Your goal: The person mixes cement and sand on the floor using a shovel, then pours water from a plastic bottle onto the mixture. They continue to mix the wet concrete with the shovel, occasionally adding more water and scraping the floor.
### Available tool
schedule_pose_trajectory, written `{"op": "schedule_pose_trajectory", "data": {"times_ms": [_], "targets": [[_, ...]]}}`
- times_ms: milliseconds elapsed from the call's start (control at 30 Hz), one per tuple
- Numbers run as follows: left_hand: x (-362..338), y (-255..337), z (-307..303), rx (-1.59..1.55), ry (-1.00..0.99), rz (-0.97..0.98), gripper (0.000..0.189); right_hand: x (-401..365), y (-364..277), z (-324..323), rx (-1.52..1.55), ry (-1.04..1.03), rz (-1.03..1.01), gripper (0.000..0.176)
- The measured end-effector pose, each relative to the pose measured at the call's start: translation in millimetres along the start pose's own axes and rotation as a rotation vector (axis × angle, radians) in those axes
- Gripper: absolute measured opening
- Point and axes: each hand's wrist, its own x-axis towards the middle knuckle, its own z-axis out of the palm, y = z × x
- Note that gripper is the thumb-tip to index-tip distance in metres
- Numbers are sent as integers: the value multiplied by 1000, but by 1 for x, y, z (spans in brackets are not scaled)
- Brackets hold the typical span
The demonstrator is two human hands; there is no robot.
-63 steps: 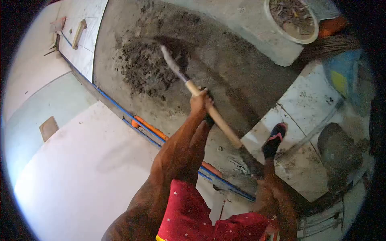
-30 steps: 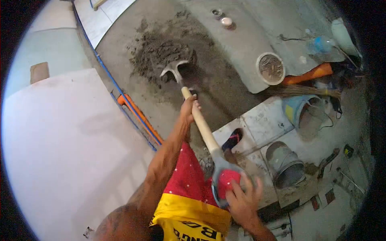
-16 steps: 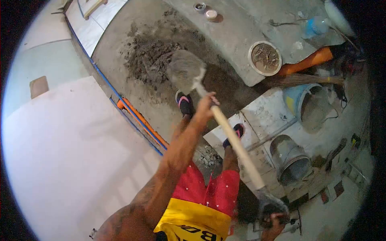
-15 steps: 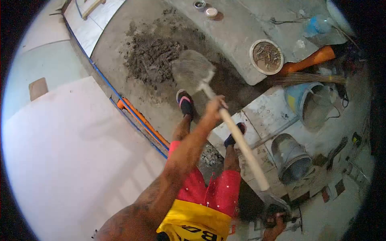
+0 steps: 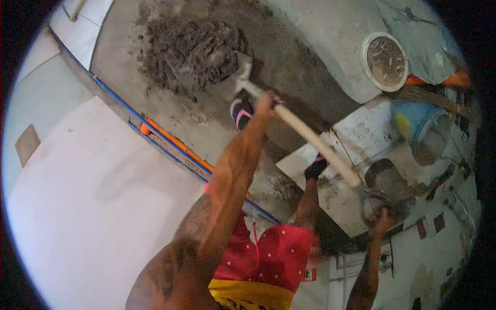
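A shovel (image 5: 315,139) with a pale wooden shaft slants across the view. My left hand (image 5: 267,105) is wrapped round the shaft low down, close to the blade. At the other end, my right hand (image 5: 382,218) grips the dark handle, partly blurred. The blade lies against the right side of a heap of wet grey mortar (image 5: 194,54), with most of it hidden in the mix. My left foot, in a dark shoe with pink straps (image 5: 241,113), stands just below the blade.
A round white tub of murky water with debris (image 5: 386,62) sits at upper right. Blue bucket (image 5: 421,126) and grey bucket (image 5: 387,178) lie at right. Orange and blue pipes (image 5: 175,147) run beside a white panel (image 5: 98,206) at left.
The shovel blade has moved from above the floor beside the heap into the heap's right edge. Both hands keep their hold, and the view has shifted.
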Motion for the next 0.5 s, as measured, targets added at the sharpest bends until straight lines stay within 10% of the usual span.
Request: {"op": "schedule_pose_trajectory", "data": {"times_ms": [167, 267, 333, 367, 433, 467, 500], "targets": [[-74, 45, -27, 83, 300, 244, 5, -57, -55, 109, 302, 41, 363, 19], [-149, 36, -46, 326, 173, 382, 7, -10, 130, 51, 365, -137, 381, 18], [-191, 26, -54, 194, 176, 335, 8, 76, 303, 20, 935, -564, 953, 19], [-221, 27, -40, 35, 203, 283, 8, 40, 271, -5, 934, -576, 954, 19], [-242, 35, -30, -169, 129, 261, 9, 7, 119, 60, 4, -656, 549, 23], [-242, 37, -31, -213, 38, 285, 9, 16, 133, 40, -419, -896, -111, 27], [-237, 41, -34, -256, -59, 308, 10, 18, 107, 49, -493, -1061, -204, 27]]}}
